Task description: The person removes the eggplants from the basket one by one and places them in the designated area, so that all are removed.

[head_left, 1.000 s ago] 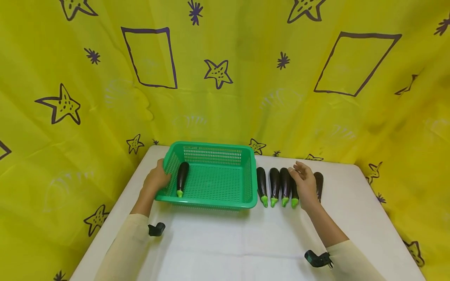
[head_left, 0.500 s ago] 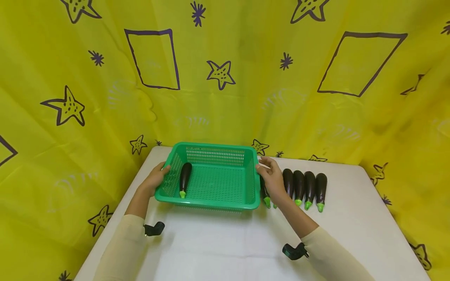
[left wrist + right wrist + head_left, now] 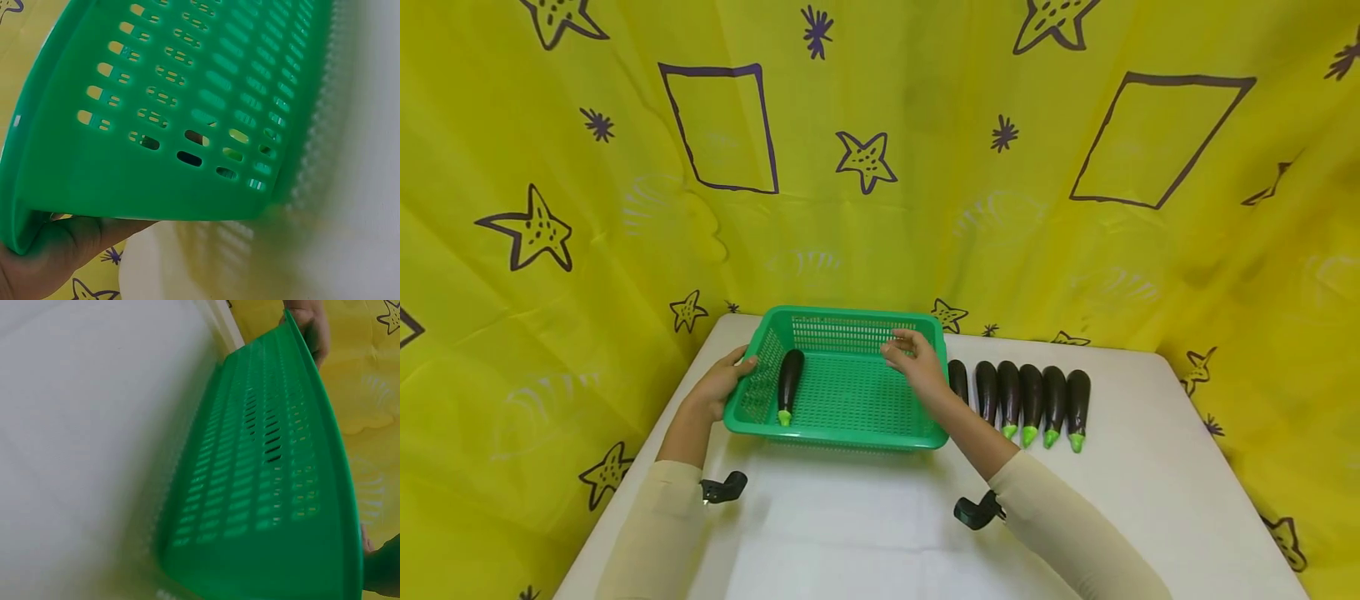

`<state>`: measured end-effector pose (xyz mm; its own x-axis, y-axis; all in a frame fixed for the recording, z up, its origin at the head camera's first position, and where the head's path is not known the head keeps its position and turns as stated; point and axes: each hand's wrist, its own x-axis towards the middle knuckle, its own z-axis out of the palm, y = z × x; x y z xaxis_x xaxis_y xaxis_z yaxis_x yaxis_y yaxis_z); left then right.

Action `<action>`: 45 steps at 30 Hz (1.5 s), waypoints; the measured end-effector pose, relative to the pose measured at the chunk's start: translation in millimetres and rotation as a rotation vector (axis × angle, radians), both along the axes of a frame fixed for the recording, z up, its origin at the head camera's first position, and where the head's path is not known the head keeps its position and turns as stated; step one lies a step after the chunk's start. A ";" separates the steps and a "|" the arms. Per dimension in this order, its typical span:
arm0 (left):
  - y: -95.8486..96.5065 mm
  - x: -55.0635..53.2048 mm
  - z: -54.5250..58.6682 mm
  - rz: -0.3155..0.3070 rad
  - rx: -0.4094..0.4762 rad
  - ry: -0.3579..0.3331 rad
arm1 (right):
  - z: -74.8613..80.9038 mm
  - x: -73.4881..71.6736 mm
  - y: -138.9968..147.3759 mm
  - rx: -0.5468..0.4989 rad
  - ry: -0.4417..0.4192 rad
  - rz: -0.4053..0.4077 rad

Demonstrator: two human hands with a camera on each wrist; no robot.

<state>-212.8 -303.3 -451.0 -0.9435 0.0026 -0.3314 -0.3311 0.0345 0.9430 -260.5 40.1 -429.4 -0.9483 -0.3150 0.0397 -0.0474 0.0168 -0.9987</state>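
Observation:
A green plastic basket with slotted walls stands toward the back of the table. Inside it, near the left wall, lies a dark eggplant with a bright green stem. My left hand grips the basket's left rim, thumb on top; the left wrist view shows the hand close under the rim. Over the right part of the basket is my right hand, fingers loosely bent and holding nothing. Several more eggplants lie in a row right of the basket, the nearest partly hidden by my right forearm.
The white table carries all of this. A yellow curtain with drawn stars hangs close behind the basket and along both sides. Each wrist wears a small black camera, such as the right camera.
My right hand has moved left from above the eggplant row, past the basket's right rim, to over the basket. My left hand has shifted slightly outward at the left rim.

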 end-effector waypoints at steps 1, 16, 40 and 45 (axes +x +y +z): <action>-0.4 0.1 0.4 -0.005 0.005 0.001 | 0.5 -1.0 -5.4 -0.006 -0.013 0.015; -1.0 0.6 2.4 0.000 0.002 -0.002 | 1.9 -19.8 -67.1 -0.011 -0.210 0.122; 3.2 0.5 -2.2 0.009 0.019 -0.020 | -25.5 -36.7 -105.1 0.070 -0.257 0.148; -0.3 0.4 -0.9 0.032 0.002 -0.011 | -29.8 -37.0 -114.4 0.038 -0.231 0.156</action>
<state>-212.4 -303.6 -451.9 -0.9394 -0.0269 -0.3418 -0.3424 0.0218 0.9393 -297.5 -74.3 -459.2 -0.8706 -0.4552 -0.1868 0.1766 0.0653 -0.9821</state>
